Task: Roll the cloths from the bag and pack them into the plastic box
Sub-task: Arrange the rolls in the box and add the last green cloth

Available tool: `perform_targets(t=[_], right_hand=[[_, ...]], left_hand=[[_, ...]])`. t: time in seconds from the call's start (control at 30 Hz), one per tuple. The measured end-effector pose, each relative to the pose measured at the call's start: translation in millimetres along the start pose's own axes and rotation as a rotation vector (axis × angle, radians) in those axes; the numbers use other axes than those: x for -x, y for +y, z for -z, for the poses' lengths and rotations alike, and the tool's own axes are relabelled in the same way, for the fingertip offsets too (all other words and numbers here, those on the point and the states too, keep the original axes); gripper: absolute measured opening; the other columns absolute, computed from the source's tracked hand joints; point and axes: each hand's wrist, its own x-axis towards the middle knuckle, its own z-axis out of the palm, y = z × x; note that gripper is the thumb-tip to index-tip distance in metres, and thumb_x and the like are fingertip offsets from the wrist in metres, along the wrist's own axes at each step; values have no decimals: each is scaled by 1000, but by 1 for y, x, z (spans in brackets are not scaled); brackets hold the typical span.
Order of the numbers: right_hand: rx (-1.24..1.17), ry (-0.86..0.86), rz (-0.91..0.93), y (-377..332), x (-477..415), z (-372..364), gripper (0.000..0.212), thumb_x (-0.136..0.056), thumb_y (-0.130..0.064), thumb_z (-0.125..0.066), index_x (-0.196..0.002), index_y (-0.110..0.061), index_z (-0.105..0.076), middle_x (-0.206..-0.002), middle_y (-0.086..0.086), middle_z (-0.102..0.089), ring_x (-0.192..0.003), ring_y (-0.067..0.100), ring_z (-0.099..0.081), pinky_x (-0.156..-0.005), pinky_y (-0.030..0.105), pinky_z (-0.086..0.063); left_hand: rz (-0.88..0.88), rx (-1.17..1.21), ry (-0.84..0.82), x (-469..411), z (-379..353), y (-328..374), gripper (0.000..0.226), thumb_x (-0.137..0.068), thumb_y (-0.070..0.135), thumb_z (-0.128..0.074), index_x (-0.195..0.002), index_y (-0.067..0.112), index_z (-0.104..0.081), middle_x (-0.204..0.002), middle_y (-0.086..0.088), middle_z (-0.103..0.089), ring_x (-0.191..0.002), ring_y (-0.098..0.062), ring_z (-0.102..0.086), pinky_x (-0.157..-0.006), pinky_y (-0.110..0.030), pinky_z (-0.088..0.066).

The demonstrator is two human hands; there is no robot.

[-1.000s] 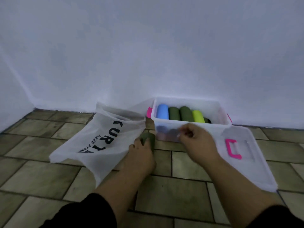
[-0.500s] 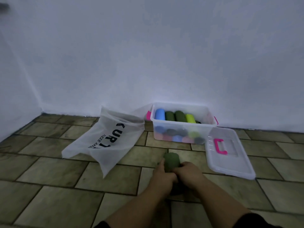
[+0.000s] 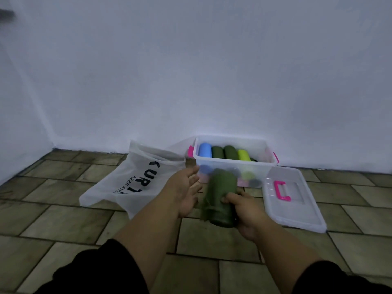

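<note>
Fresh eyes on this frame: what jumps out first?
Dead centre, the right hand grips a dark green roll above the tiled floor, with the left hand open beside it. Behind them, against the wall, the clear box holds a row of rolls in blue, green and lime. Its lid lies to the right, the white bag to the left.

The dark green rolled cloth (image 3: pixel 220 194) is smeared by motion and its far end has no clear edge; it covers the middle of the plastic box's (image 3: pixel 233 164) front wall and hides the right hand's (image 3: pixel 248 211) fingers under it. The lower rolls (image 3: pixel 247 176) show only dimly through that wall. The bottom edge cuts both black sleeves (image 3: pixel 95 270)
</note>
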Motion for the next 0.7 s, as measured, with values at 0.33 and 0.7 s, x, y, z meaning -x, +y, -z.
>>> perform_targets(t=[0.33,0.7], right_hand=[[338,313,109,-13,-29,29,40,-74,-10,-68,-112,-6,-54,-95,15,-64,-83,32,-64,-72,41,-56],[1715,-23,731,51,-11,16,52,-88,-40,-47,-138,-42,-33,-140,1,-39,-133,24,-32,-113,47,-22]], left_hand=[[269,-17,88,-10,33,-43,26,-87,28,-52,-108,16,-64,-109,-4,-67,-101,-23,-62,-84,-39,-42],[33,-165,258,-38,37,-27,22,-91,28,-53,-110,20,-62,-103,-6,-65,-96,-27,-62,-76,-42,-53]])
